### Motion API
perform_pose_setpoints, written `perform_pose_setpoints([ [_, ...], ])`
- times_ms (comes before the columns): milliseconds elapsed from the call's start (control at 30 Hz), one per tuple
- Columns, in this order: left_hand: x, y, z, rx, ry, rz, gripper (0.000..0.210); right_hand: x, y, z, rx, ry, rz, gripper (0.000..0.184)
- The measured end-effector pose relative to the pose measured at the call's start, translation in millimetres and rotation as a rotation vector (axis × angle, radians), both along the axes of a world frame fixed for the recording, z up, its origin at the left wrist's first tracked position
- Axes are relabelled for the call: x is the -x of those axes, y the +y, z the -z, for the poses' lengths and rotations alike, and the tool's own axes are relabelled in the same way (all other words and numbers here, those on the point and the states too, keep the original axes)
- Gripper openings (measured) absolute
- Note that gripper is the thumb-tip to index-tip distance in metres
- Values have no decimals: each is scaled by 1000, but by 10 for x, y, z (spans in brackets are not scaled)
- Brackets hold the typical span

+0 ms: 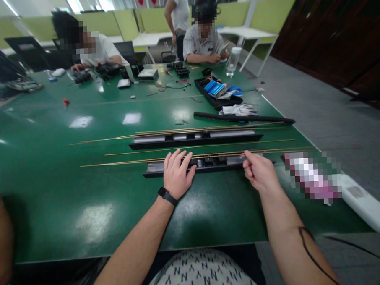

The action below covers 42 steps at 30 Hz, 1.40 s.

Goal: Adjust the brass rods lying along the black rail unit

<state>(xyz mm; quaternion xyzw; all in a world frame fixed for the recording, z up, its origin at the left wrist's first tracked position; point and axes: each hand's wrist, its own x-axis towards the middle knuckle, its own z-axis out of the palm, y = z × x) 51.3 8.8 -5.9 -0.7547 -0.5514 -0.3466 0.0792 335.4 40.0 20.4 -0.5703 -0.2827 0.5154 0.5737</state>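
My left hand (178, 173), with a dark watch on its wrist, lies over the nearer black-and-silver channel (232, 168); its fingers are stretched out and slightly spread across thin brass rods (124, 163). At the channel's right end my right hand (258, 169) is closed, thumb and forefinger pinched at the rods. How many rods it grips I cannot tell. Dark blocks (214, 160) sit inside the channel between my hands. Behind it lies a loose brass rod (140, 151), then a second similar channel (190, 141) with more rods along its top.
A black tube (248, 117), white gloves (239, 110) and a black tray (209, 97) with blue items lie farther back. To my right are a blurred-out pink item (311, 177) and a white device (365, 204). Two people sit across the green table (86, 222); another stands behind.
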Motion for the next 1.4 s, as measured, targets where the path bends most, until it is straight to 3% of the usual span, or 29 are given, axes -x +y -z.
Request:
perform_pose_setpoints([
  [167, 8, 0, 22, -2, 1, 1, 44, -54, 20, 9, -20, -16, 124, 30],
  [400, 4, -1, 20, -21, 3, 0, 43, -28, 15, 13, 7, 11, 17, 30],
  [600, 6, 5, 13, -15, 1, 3, 43, -48, 3, -20, -19, -11, 125, 28],
  [833, 2, -4, 0, -29, 7, -1, 42, -29, 6, -6, -8, -2, 57, 29],
  [1067, 13, -1, 21, -29, 9, 2, 43, -38, -3, -38, -22, -16, 149, 24],
  [1400, 8, 4, 31, -22, -3, 2, 43, -35, -1, -1, 1, 1, -4, 32],
])
